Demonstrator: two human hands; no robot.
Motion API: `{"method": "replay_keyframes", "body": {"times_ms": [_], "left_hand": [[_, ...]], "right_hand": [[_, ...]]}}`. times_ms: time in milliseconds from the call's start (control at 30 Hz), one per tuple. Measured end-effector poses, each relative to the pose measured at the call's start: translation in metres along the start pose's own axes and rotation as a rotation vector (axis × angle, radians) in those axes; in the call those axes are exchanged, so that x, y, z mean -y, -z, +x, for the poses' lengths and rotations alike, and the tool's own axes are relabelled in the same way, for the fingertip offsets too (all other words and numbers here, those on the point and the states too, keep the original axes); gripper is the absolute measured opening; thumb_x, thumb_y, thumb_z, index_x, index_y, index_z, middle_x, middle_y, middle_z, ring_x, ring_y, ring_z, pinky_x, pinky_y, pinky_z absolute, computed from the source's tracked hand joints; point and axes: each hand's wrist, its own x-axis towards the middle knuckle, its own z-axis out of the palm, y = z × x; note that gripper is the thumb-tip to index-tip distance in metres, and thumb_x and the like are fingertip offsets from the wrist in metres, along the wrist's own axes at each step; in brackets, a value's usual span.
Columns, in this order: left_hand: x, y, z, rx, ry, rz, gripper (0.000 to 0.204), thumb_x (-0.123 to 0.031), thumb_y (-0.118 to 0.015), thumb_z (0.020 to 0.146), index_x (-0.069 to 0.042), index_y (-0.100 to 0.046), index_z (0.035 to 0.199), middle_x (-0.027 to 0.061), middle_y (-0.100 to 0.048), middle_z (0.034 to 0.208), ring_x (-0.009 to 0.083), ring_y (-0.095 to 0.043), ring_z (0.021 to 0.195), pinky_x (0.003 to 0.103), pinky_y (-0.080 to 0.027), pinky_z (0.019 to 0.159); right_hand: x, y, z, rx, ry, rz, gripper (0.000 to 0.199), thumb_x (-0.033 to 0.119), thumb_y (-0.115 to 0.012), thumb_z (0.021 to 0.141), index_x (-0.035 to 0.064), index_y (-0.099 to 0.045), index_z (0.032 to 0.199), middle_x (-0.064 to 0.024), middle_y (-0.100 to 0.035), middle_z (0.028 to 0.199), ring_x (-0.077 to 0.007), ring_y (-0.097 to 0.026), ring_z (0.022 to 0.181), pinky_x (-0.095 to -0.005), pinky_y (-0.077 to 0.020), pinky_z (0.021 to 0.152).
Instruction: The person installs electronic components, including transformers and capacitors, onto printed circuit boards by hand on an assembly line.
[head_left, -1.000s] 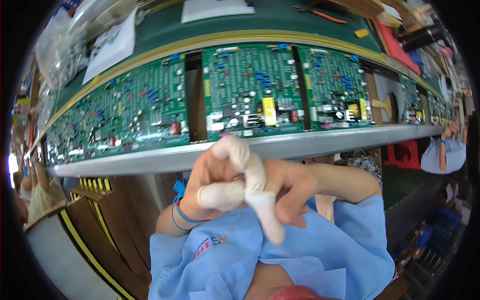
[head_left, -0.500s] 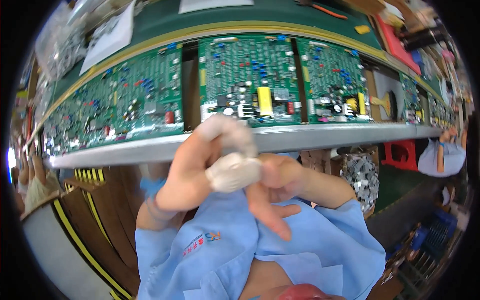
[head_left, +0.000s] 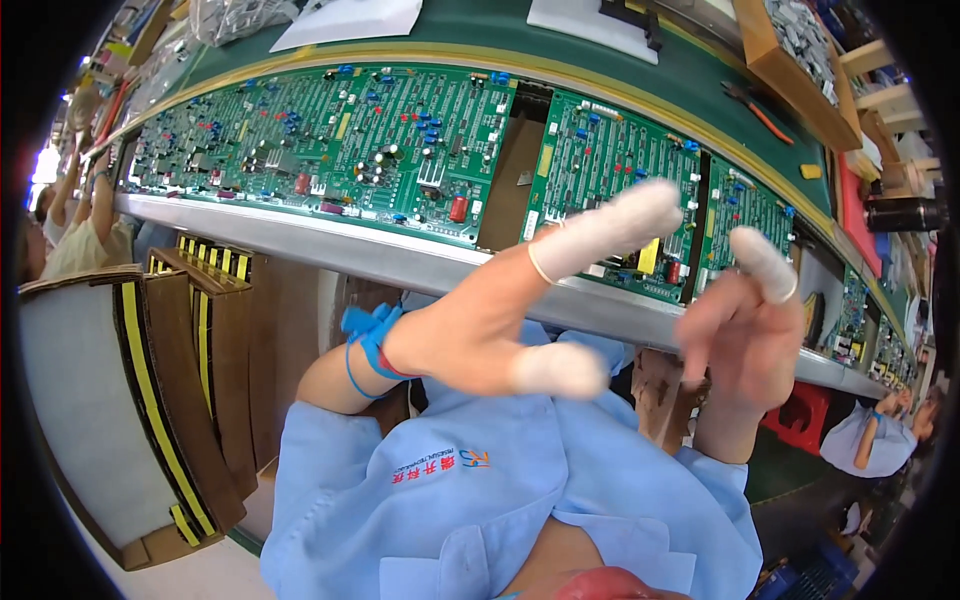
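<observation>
My left hand [head_left: 480, 325] is stretched out in front of my chest, thumb and fingers apart, with nothing in it. White finger cots [head_left: 610, 232] cover its reaching fingers, and another covers the thumb. A blue strap [head_left: 372, 335] is tied round that wrist. To its right, my right hand [head_left: 750, 335] is raised with loosely bent, parted fingers, slightly blurred and holding nothing visible. One of its fingers wears a white finger cot [head_left: 765, 265]. Beyond the hands, a green circuit board [head_left: 600, 160] lies on the line, partly hidden by my left fingers.
A metal rail [head_left: 400, 243] runs along the line's near edge. More circuit boards [head_left: 330, 130] lie leftward. Pliers [head_left: 760, 112] and a box of metal parts [head_left: 800, 60] are at the far right. Cardboard racks [head_left: 200, 380] stand at the left. Another person [head_left: 870, 435] sits far right.
My hands were together, the right one at the left one's finger cots. Now they are apart, and the right has moved right. The view has turned, so the boards sit farther right.
</observation>
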Motion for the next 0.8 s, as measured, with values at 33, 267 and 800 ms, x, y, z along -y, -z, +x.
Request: {"method": "replay_keyframes", "body": {"times_ms": [33, 267, 800], "left_hand": [[-0.005, -0.007, 0.003, -0.053, 0.082, -0.348, 0.116, -0.079, -0.052, 0.074, -0.011, -0.004, 0.154, 0.0234, -0.029, 0.151, 0.0396, -0.036, 0.135, 0.050, -0.034, 0.107], [-0.007, 0.007, 0.009, 0.077, -0.090, -0.987, 0.125, -0.094, -0.035, 0.064, -0.019, 0.016, 0.151, 0.0072, 0.004, 0.160, 0.0340, -0.012, 0.145, 0.053, -0.020, 0.114], [-0.003, 0.067, -0.022, -0.412, -0.093, -0.523, 0.095, -0.065, -0.043, 0.090, 0.004, -0.015, 0.148, 0.0284, -0.026, 0.149, 0.0379, -0.029, 0.139, 0.048, -0.023, 0.114]], "right_hand": [[-0.005, 0.003, 0.003, -0.220, 0.089, -0.073, 0.064, 0.034, -0.068, 0.087, -0.0101, -0.047, 0.128, -0.0237, -0.066, 0.102, -0.0120, -0.063, 0.064, -0.0206, -0.0488, 0.061], [0.003, -0.004, 0.044, -0.267, 0.329, -0.690, 0.035, 0.009, -0.072, 0.079, -0.0009, -0.062, 0.111, -0.0141, -0.063, 0.106, -0.0165, -0.060, 0.087, -0.0265, -0.0462, 0.072], [-0.035, -0.022, 0.027, 0.178, 0.274, -1.277, 0.047, 0.004, -0.060, 0.075, 0.0014, -0.058, 0.122, -0.0156, -0.068, 0.105, -0.0263, -0.067, 0.066, -0.0352, -0.0524, 0.055]]}}
